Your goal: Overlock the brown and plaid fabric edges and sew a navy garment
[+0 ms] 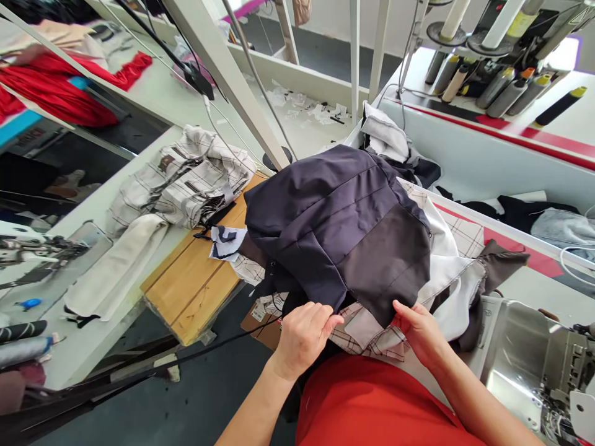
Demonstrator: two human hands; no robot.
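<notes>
A dark navy garment (307, 192) with a brown-black panel (390, 260) lies heaped in front of me, its seams showing. My left hand (307, 334) is closed on the near edge of its navy part. With thumb and fingers, my right hand (418, 328) pinches the near corner of the brown-black panel. Between the two hands the garment's edges part, and checked cloth (372, 334) shows underneath. White cloth (446, 272) sticks out from under the garment on the right.
A sewing machine (562, 371) with a metal plate stands at the right. Left of the garment are a wooden board (190, 279) and a pile of checked cloth (195, 173). Thread cones (497, 87) stand at the upper right. A slanted frame post (227, 74) rises beyond the garment.
</notes>
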